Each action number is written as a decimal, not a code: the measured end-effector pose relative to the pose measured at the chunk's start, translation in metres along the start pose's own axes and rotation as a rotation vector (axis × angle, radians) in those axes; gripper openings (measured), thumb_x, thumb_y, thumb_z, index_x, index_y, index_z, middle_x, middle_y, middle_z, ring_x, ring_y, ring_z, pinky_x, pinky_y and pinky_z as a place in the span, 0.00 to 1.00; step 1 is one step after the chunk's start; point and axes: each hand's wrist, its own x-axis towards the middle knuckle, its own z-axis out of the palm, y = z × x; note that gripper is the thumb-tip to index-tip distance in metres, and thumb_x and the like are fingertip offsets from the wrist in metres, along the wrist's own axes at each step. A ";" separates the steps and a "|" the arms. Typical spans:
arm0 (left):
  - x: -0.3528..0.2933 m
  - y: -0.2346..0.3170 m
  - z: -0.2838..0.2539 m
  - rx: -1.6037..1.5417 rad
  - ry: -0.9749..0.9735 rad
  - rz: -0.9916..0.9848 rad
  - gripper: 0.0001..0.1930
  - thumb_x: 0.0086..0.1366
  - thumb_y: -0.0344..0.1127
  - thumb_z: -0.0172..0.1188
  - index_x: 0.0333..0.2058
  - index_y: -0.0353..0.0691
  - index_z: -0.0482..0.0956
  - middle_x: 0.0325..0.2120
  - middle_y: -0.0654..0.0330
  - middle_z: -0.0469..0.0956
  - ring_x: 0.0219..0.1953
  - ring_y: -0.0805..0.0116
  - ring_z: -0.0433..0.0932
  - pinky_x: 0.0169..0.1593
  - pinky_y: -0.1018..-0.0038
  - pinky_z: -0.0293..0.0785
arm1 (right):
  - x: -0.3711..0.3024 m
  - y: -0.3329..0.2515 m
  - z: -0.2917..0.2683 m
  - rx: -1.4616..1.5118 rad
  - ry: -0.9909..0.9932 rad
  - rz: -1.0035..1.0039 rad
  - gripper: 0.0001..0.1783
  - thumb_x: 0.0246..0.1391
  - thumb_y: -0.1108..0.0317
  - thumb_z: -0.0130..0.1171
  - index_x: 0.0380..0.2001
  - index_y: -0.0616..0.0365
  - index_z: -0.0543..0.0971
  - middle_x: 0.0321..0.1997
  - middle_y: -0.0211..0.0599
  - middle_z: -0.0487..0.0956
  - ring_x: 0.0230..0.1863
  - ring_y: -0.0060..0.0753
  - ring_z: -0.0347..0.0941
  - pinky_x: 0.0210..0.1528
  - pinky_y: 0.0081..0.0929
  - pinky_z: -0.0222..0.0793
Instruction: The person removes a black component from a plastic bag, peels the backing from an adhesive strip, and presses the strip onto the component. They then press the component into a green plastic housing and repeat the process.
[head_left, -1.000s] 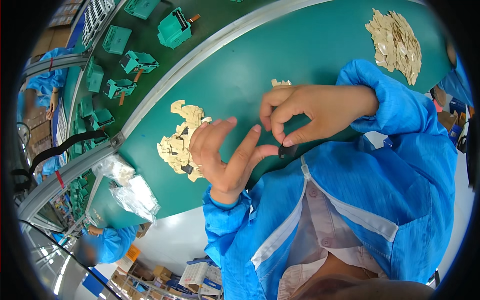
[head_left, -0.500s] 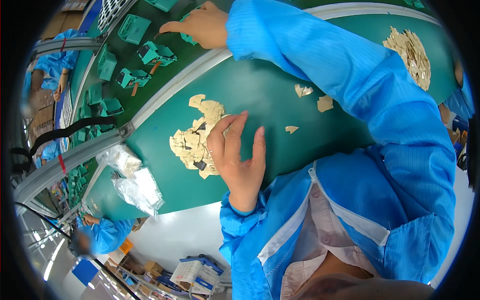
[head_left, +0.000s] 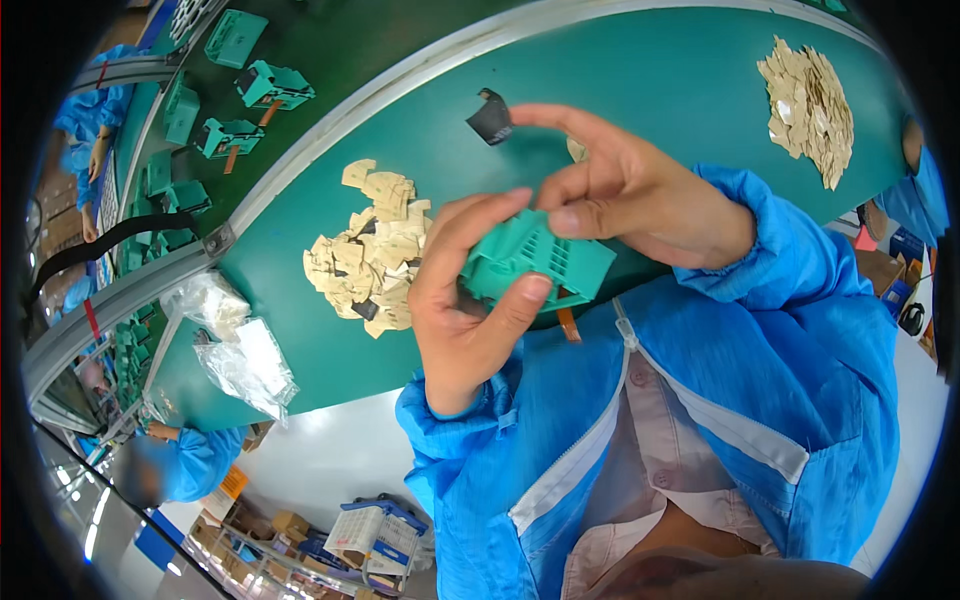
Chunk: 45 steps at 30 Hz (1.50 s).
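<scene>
Between my two hands is a green plastic housing [head_left: 540,258] with a slotted face, and a short orange ribbon strip [head_left: 569,324] hangs from its lower side. Fingers and thumb of my left hand [head_left: 462,290] wrap round its left part. On the upper right corner, the thumb and bent fingers of my right hand [head_left: 645,195] press against the housing. The right index finger reaches out to the left, and a curved black sticker-like piece [head_left: 490,118] clings to its tip. Left of my left hand lies a heap of cream paper pieces [head_left: 365,255] with some dark bits.
Beyond the pale rail [head_left: 320,130], more green housings [head_left: 272,86] stand on a conveyor. A second cream heap [head_left: 808,110] lies far right on the green work surface [head_left: 660,70]. Clear plastic bags [head_left: 245,365] rest at the left edge. Other people in blue work at both sides.
My right hand has come back from the conveyor, and a green housing is now between both hands. The black piece now shows at my right index fingertip. My left hand has closed on the housing.
</scene>
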 end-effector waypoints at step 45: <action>-0.005 -0.009 0.028 0.351 -0.064 -0.204 0.12 0.55 0.25 0.65 0.40 0.38 0.80 0.32 0.59 0.74 0.35 0.68 0.74 0.41 0.75 0.69 | -0.039 0.026 -0.013 -0.542 0.233 -0.157 0.08 0.50 0.70 0.64 0.28 0.62 0.76 0.28 0.32 0.76 0.30 0.21 0.74 0.33 0.21 0.71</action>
